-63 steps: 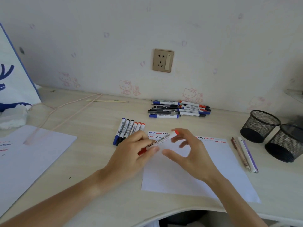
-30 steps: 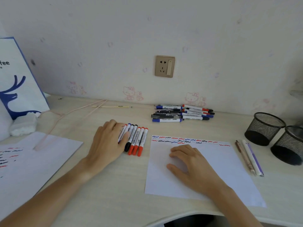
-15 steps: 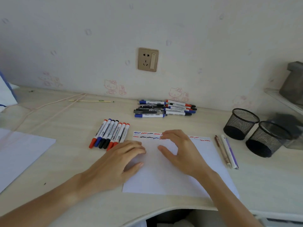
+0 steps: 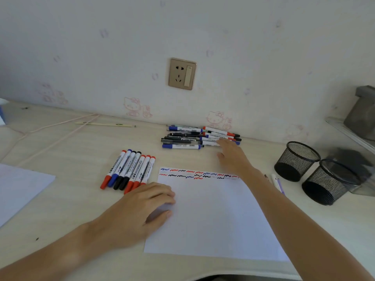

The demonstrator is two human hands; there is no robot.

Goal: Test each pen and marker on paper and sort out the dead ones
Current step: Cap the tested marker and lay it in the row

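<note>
Seven capped white-barrelled markers [image 4: 129, 171] lie side by side on the pale wood-grain counter [image 4: 60, 151], just at 9 o'clock of my white paper sheet [image 4: 213, 220]; their barrel print is too blurred to read. My left hand [image 4: 140, 209] rests flat on the sheet's 9 o'clock edge, fingers relaxed, holding nothing. My right hand [image 4: 231, 155] reaches toward 12 o'clock, fingers straight, fingertips touching the loose pile of pens and markers [image 4: 194, 136] by the wall. Red, blue and black squiggles [image 4: 194, 174] line the sheet's far edge. Two black wire-mesh cups [image 4: 312, 171] stand at 3 o'clock.
</note>
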